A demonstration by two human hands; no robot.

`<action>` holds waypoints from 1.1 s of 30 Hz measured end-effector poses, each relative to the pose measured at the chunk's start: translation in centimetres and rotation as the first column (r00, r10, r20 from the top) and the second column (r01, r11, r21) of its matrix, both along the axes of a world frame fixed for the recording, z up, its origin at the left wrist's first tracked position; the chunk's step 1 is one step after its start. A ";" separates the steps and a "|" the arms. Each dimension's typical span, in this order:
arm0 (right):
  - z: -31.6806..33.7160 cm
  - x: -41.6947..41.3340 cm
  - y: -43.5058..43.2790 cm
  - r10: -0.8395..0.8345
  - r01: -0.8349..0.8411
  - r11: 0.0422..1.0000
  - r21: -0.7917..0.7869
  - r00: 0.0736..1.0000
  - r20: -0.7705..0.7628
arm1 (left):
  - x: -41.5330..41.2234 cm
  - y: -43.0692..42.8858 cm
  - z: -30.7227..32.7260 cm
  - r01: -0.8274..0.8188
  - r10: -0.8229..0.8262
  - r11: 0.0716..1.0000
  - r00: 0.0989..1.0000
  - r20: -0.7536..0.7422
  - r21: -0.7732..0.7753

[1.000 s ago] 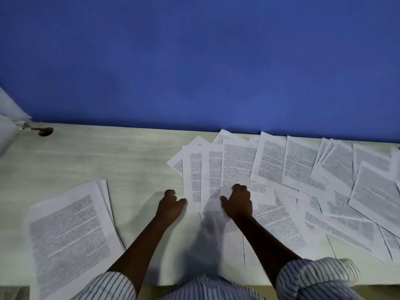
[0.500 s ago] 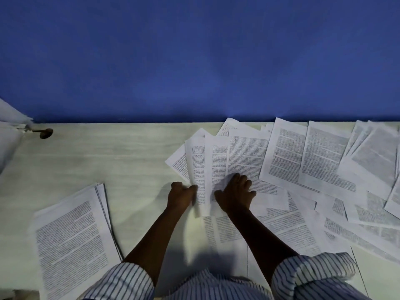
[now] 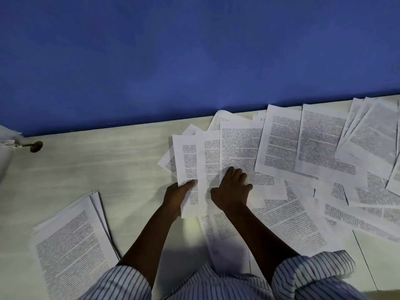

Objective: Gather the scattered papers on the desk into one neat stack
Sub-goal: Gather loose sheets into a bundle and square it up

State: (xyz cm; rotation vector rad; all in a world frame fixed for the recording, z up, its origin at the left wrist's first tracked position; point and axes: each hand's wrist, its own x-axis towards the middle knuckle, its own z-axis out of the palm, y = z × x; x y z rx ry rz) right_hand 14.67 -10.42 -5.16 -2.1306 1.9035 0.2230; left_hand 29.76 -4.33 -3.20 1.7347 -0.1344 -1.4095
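Note:
Printed white sheets lie scattered (image 3: 324, 148) over the right half of the pale desk (image 3: 97, 165), overlapping one another. My left hand (image 3: 176, 195) pinches the near left edge of a sheet (image 3: 187, 161) in the middle, thumb on top, and that edge is lifted off the desk. My right hand (image 3: 230, 189) rests with spread fingers on the overlapping sheets (image 3: 238, 144) just to its right. A gathered stack of papers (image 3: 73, 250) lies at the near left of the desk, slightly fanned.
A blue wall (image 3: 194, 61) rises right behind the desk's far edge. A small brown knob-like object (image 3: 35, 146) sits at the far left beside something white at the frame's edge. More sheets (image 3: 270, 226) lie under my right forearm.
My left hand went from resting on the desk to pinching a sheet's edge and lifting it. My right hand slid slightly forward onto the sheets. The view shifted left and tilted.

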 end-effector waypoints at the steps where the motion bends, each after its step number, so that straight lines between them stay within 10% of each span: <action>1: -0.1 0.1 0.1 0.001 -0.001 1.000 -0.004 1.000 -0.011 | 0.0 0.2 -0.1 0.020 -0.020 1.000 0.999 0.029 -0.011; 13: -0.2 -0.7 -0.5 0.003 -0.004 0.999 -0.050 1.000 -0.020 | -0.3 2.0 -0.2 0.007 -0.010 1.000 0.985 0.171 0.016; 20: 0.6 -6.0 -2.6 -0.120 0.104 0.993 0.060 0.827 0.549 | -0.5 0.8 0.5 0.036 -0.043 0.994 0.997 -0.063 -0.100; 28: 0.0 -6.4 1.8 0.075 -0.144 0.988 0.057 0.768 0.636 | -2.9 -1.7 -0.1 0.049 -0.080 0.991 0.960 -0.266 -0.123; 33: 0.7 -7.3 0.0 0.081 0.010 0.991 -0.130 0.730 0.679 | -4.0 -3.9 -0.6 0.118 -0.120 0.986 0.993 -0.008 -0.114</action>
